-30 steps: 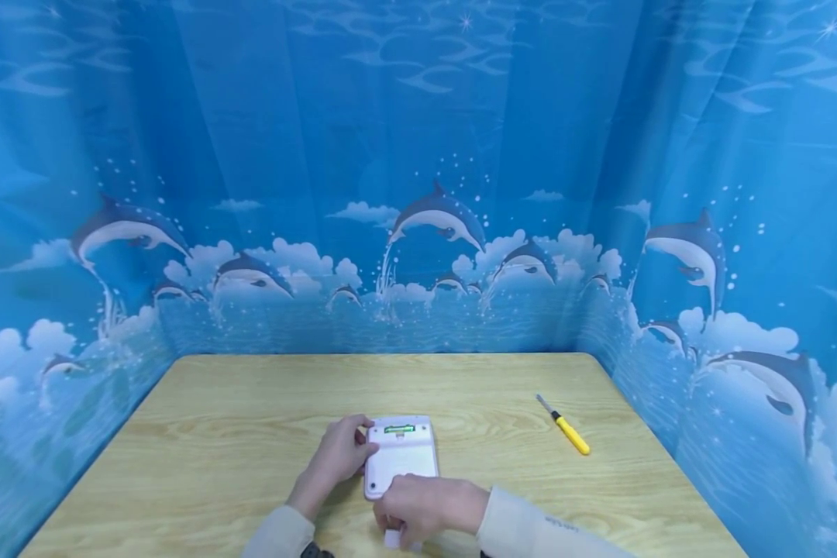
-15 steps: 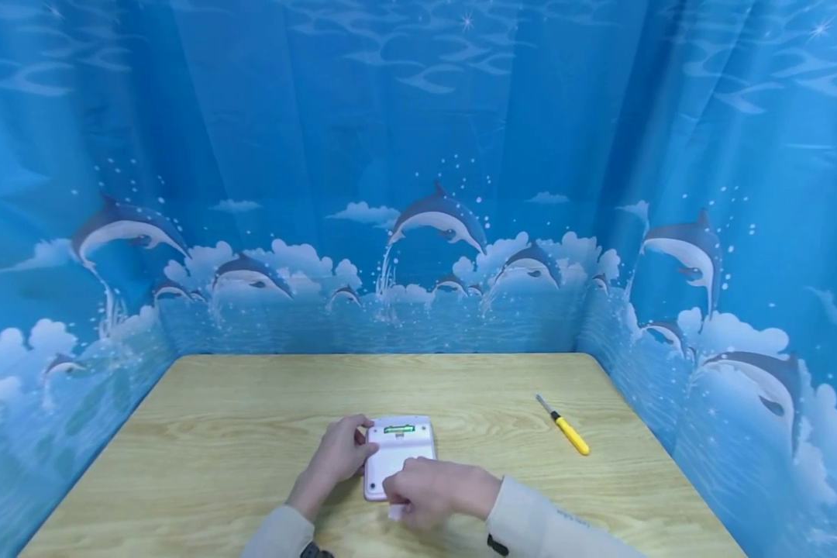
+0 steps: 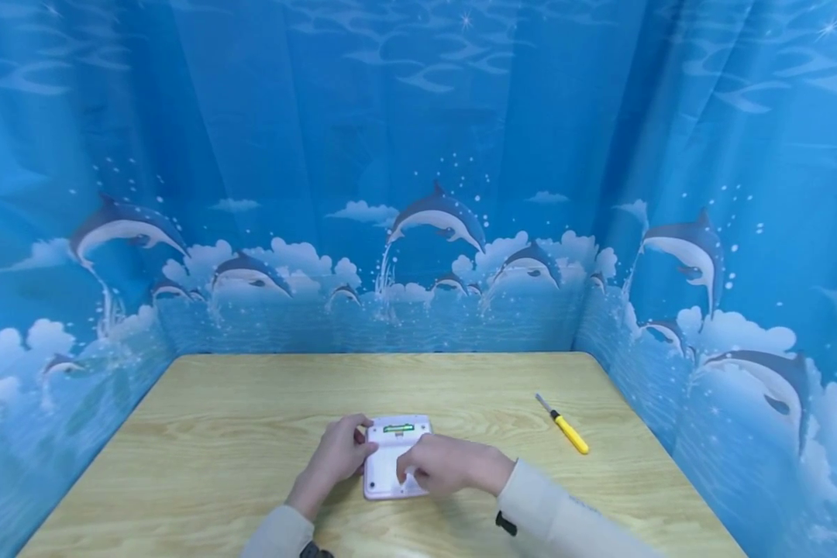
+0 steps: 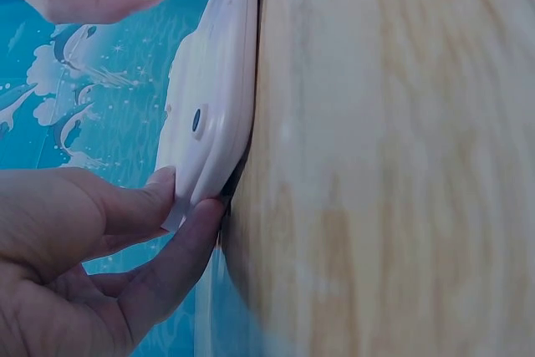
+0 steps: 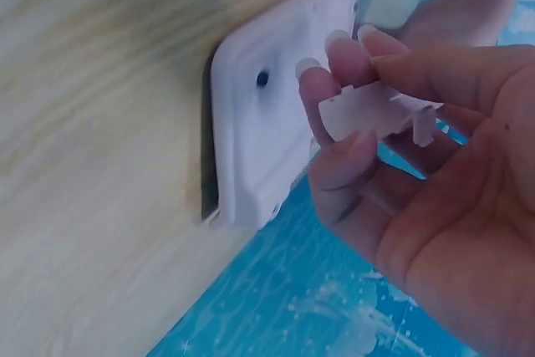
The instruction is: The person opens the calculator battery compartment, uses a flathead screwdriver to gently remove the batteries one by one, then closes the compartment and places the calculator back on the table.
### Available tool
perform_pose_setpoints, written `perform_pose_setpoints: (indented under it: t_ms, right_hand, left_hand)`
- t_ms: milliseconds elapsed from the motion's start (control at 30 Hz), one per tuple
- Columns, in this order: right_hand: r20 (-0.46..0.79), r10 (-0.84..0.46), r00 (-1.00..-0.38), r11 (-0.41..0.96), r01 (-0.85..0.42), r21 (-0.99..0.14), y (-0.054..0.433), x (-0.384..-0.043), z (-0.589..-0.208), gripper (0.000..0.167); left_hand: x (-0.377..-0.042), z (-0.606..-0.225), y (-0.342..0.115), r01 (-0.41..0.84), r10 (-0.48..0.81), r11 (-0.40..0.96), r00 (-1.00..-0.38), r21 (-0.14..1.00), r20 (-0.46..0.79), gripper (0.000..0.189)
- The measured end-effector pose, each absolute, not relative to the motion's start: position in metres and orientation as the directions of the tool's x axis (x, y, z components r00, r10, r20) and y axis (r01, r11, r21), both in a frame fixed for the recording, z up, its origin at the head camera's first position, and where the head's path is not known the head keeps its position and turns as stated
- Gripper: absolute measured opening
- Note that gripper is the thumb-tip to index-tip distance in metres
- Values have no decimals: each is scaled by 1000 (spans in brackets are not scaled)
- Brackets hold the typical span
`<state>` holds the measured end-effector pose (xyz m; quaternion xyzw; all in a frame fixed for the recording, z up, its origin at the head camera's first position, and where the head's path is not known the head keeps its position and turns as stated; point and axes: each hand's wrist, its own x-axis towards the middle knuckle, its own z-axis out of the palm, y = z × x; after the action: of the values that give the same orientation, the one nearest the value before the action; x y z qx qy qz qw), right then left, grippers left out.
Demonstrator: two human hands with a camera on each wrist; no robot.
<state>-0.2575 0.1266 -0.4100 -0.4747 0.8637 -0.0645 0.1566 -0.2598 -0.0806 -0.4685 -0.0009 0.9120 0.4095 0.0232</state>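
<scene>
A flat white device (image 3: 384,465), shaped like a calculator, lies back side up on the table. In its open battery slot at the far end sits a green battery (image 3: 398,428). My left hand (image 3: 338,449) grips the device's left edge, thumb on top and a finger at its side, as the left wrist view shows on the casing (image 4: 205,114). Above the casing's near half hovers my right hand (image 3: 445,463), pinching a small white battery cover (image 5: 359,113) between thumb and fingers. The cover's clip tab shows in the right wrist view; the head view mostly hides the cover.
A screwdriver (image 3: 568,432) with a yellow handle lies to the right on the wooden table (image 3: 251,403). Blue curtains (image 3: 363,139) with printed dolphins surround the table at the back and sides.
My right hand has moved away from me with the battery cover, from the device's near edge to over its back. The left hand keeps its grip in the same place.
</scene>
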Motion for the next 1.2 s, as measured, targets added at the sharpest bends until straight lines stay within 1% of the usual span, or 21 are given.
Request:
perform_pose_setpoints:
  t_ms: [133, 200, 367, 433, 500, 600, 833, 900, 1200]
  right_hand:
    - [-236, -809, -538, 587, -763, -271, 135, -264, -406, 26]
    - [-259, -786, -562, 618, -733, -285, 139, -267, -404, 26]
    - [-301, -735, -608, 678, -659, -324, 150, -276, -402, 37]
    - [-314, -719, -620, 694, -631, -346, 154, -280, -401, 41]
    - [-324, -711, -624, 703, -614, -359, 159, -286, -400, 41]
    - [-338, -693, -637, 721, -592, -362, 166, -295, -397, 37]
    - [-326, -623, -711, 781, -545, -306, 181, -315, -392, 19]
    - [-321, -614, -721, 788, -536, -302, 184, -321, -393, 15]
    - [-325, -566, -758, 822, -492, -286, 199, -344, -395, 14]
  left_hand:
    - [-260, -467, -80, -21, 14, 668, -999, 743, -41, 37]
    - [-260, -467, -80, -27, 11, 670, -999, 741, -46, 37]
    - [-261, -468, -78, -60, -7, 669, -997, 741, -74, 38]
    - [-261, -470, -78, -66, -11, 667, -997, 742, -79, 38]
    - [-261, -470, -78, -63, -10, 668, -997, 741, -75, 38]
    - [-262, -470, -78, -65, -12, 667, -997, 743, -76, 38]
    - [-262, -469, -77, -82, -26, 671, -996, 737, -87, 38]
    - [-262, -469, -76, -90, -32, 671, -995, 736, -93, 38]
    - [-263, -471, -76, -98, -41, 671, -995, 735, -96, 38]
